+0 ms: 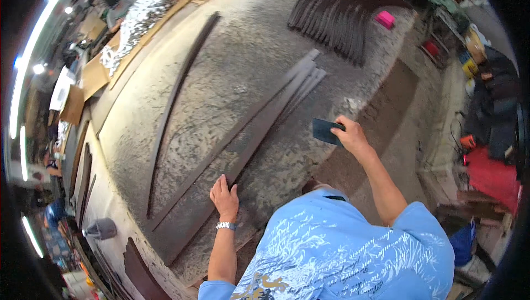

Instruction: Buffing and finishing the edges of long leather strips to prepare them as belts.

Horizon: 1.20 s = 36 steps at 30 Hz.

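My left hand lies with its fingers extended on a bundle of long, dark brown strips, near their closer end. The strips run diagonally across a stained, dusty worktable, and their far ends look paler and greyish. In my right hand is a dark, flat rectangular piece, pinched at one edge and held to the right of the strips. Whether it is a sanding sheet or a scraper I cannot tell. One separate dark strip lies to the left.
A fanned stack of dark strips lies at the far right, with a pink block beside it. White pieces fill cardboard at the far left, near another person. A grey container stands at the left edge.
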{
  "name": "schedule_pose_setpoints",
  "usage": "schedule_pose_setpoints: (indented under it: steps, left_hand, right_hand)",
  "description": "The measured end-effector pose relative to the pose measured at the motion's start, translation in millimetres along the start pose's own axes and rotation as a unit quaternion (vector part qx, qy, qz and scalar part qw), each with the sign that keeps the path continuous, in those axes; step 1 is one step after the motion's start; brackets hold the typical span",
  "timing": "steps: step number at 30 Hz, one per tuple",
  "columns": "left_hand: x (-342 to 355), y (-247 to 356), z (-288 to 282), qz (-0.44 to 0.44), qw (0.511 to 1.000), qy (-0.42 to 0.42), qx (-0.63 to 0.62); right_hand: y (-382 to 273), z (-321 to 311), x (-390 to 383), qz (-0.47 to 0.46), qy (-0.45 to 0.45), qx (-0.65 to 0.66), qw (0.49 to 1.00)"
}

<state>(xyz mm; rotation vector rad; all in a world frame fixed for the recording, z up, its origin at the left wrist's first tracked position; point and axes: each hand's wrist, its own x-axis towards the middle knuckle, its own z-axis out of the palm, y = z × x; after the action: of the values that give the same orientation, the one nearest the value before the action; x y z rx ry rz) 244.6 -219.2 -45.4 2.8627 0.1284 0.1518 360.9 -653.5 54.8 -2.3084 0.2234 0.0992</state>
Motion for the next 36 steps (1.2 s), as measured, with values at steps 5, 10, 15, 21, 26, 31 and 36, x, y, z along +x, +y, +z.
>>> schedule_pose_setpoints:
  steps: [5,10,15,21,26,31,36]
  left_hand:
    - [-7.5,1.5,7.4,0.002,0.999,-0.048,0.02]
    - [45.5,52.4,14.6,0.033,0.996,-0.051,-0.064]
    - [86.6,80.4,70.3,0.042,0.997,-0.018,-0.058]
    - [44.1,103.5,58.4,0.147,0.989,-0.026,-0.012]
    - [30.8,114.0,50.7,0.13,0.988,-0.081,0.02]
    - [16.0,120.9,49.2,0.115,0.984,-0.136,0.0]
    - [10.1,123.3,50.4,0.14,0.981,-0.136,0.008]
  right_hand:
    - [1.4,-7.4,-9.5,0.062,-0.04,-0.001,0.997]
    - [1.2,-8.3,-4.6,0.037,-0.055,-0.01,0.998]
    - [-18.7,-7.5,4.2,-0.006,-0.102,-0.007,0.995]
    - [6.3,-17.9,5.1,0.007,-0.062,-0.027,0.998]
    - [27.4,-22.9,-1.8,0.002,-0.038,-0.04,0.999]
    - [14.5,-29.1,-10.0,0.06,-0.063,-0.027,0.996]
    - [29.3,-20.0,-13.8,0.019,-0.059,-0.026,0.998]
